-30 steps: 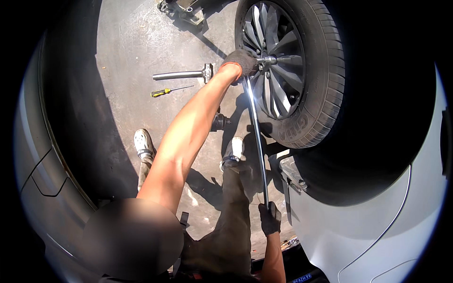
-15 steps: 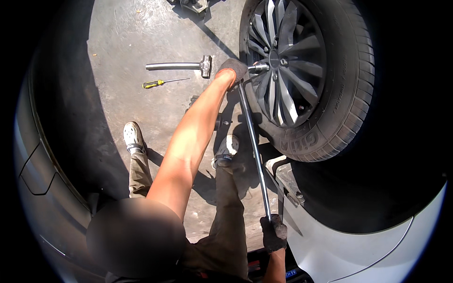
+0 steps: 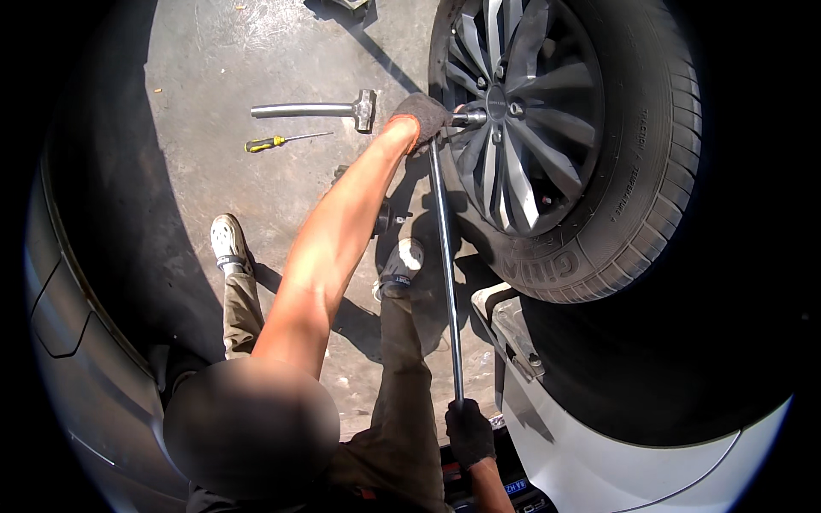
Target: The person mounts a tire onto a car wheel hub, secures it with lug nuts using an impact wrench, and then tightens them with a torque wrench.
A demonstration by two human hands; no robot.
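A long metal breaker bar (image 3: pixel 446 265) runs beside the wheel (image 3: pixel 547 145). My left hand (image 3: pixel 419 118), in a grey glove with an orange cuff, is closed around the bar's head end. From there a socket (image 3: pixel 470 118) reaches to the wheel's hub area, onto what looks like a lug nut hidden inside it. Other lug nuts (image 3: pixel 516 109) show around the centre cap. My right hand (image 3: pixel 470 433), in a dark glove, grips the bar's near end. The wheel has grey and black spokes and a black tire (image 3: pixel 633 179).
On the concrete floor lie a hammer (image 3: pixel 364 111) and a yellow-and-black screwdriver (image 3: pixel 265 144). A dark tool (image 3: pixel 386 221) is partly hidden behind my left forearm. Near the tire are a metal bracket (image 3: pixel 517 338) and a silver car panel (image 3: pixel 616 470). Another car's body (image 3: pixel 73 333) curves along the left.
The bar's near end has swung left, my right hand moving with it. My left hand stays at the socket end. The whole view has shifted slightly.
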